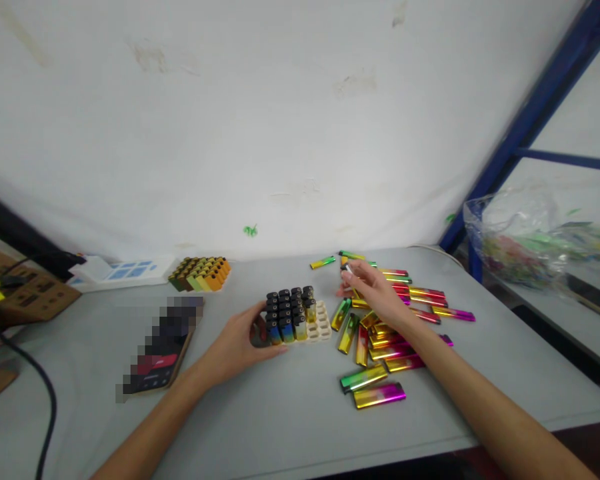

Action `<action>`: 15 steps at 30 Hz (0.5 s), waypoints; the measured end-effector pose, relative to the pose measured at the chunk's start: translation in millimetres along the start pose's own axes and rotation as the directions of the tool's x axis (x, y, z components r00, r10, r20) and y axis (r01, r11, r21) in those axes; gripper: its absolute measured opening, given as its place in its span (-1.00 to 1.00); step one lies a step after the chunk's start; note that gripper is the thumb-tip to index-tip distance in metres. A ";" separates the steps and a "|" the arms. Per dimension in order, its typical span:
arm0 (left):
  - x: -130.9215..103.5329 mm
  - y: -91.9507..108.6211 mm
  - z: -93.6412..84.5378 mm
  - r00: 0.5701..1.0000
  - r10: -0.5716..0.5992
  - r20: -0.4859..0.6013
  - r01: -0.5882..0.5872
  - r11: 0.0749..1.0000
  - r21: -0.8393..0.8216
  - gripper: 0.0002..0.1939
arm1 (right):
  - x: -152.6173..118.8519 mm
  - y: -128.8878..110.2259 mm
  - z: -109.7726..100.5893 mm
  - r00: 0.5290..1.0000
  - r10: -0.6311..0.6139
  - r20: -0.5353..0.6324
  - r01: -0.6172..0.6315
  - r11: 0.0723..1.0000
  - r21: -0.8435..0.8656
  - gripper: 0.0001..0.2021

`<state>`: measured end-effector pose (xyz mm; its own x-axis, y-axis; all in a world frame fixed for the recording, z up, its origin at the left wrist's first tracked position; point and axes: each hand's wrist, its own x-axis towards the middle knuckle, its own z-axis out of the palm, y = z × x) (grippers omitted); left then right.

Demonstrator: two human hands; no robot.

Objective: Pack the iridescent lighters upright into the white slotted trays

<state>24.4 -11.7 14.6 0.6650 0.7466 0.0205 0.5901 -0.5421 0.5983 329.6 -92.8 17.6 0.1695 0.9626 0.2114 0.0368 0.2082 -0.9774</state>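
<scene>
My left hand grips the left end of a cream-coloured rack with slots. Several black-topped lighters stand upright in it, their bodies blue, clear and yellowish; the slots at the right end show bare. My right hand is raised just right of the rack, its fingers pinching a lighter of which only an orange and dark end shows. Under and around that hand lies a loose pile of shiny lighters in gold, green, red and magenta.
A block of upright yellow and orange lighters stands at the back, beside a white power strip. A phone lies left of my arm. Cardboard and a black cable are far left; a plastic bag hangs by the blue frame.
</scene>
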 end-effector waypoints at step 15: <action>-0.2 0.8 0.0 1.000 0.000 -0.001 0.000 1.000 -0.012 -0.20 | -13.5 -3.6 34.9 0.982 -0.125 -0.139 0.043 0.873 -0.487 -0.51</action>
<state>24.7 -12.3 15.0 0.6649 0.7467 0.0213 0.5843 -0.5376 0.6079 292.8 -100.5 18.2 0.2986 0.8954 0.3301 0.5184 0.1382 -0.8439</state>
